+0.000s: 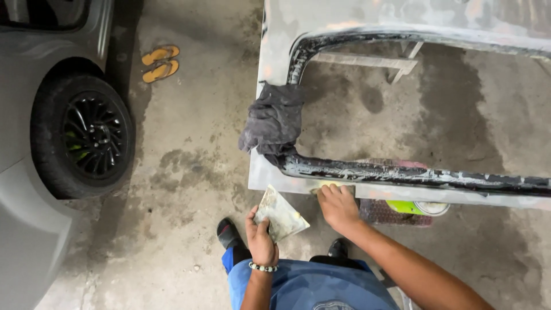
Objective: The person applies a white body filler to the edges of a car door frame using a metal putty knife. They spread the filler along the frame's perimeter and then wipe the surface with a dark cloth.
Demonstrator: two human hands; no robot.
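My left hand (261, 238) holds a flat, putty-smeared mixing board (279, 213) tilted in front of me. My right hand (337, 204) presses a small yellowish spreader (325, 186) against the near lower edge of a sanded grey car body panel (275, 34) with a large window opening. The hand covers most of the spreader. A black, scuffed rubber trim (402, 171) lines the opening just above my right hand. A dark grey rag (274, 121) is draped over the opening's left corner.
A silver car with a black wheel (86, 135) stands at the left. Orange flip-flops (160, 63) lie on the stained concrete floor. A green-labelled tin (418, 207) sits under the panel at my right. A metal stand (396, 62) shows through the opening.
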